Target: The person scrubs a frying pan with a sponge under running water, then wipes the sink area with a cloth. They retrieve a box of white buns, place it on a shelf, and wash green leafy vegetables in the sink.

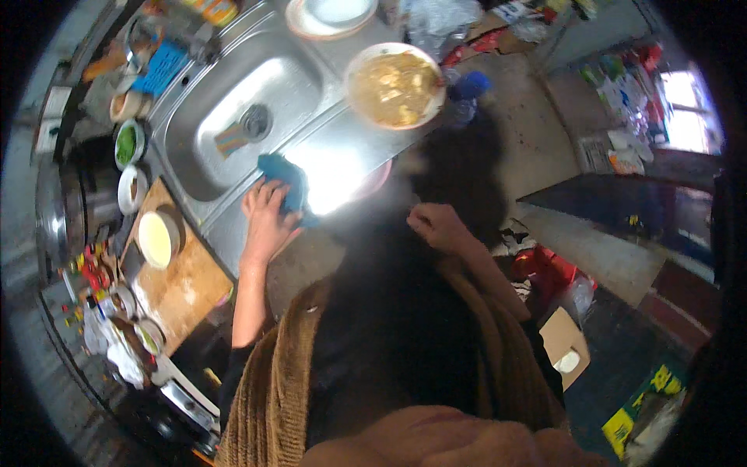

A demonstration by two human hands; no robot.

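Note:
My left hand (269, 213) presses on a teal cloth (287, 181), which lies on the metal ledge of the sink unit, at the near side of the basin. My right hand (435, 225) is raised before my body with its fingers curled; whether it holds something small cannot be told. A stainless steel sink (204, 140) lies beyond my left hand, with a striped sponge or cloth (229, 141) beside its drain. On the sink's right ledge stands a wide bowl of food in broth (395, 87). Part of a pink rim (376, 180) shows below it, half hidden by glare.
A wooden board (187, 280) on the left carries a pale bowl (157, 239). Small dishes, one with chopped greens (126, 145), line the sink's left side. Stacked plates (332, 17) stand at the back, and a blue-capped plastic bottle (467, 93) is right of the food bowl.

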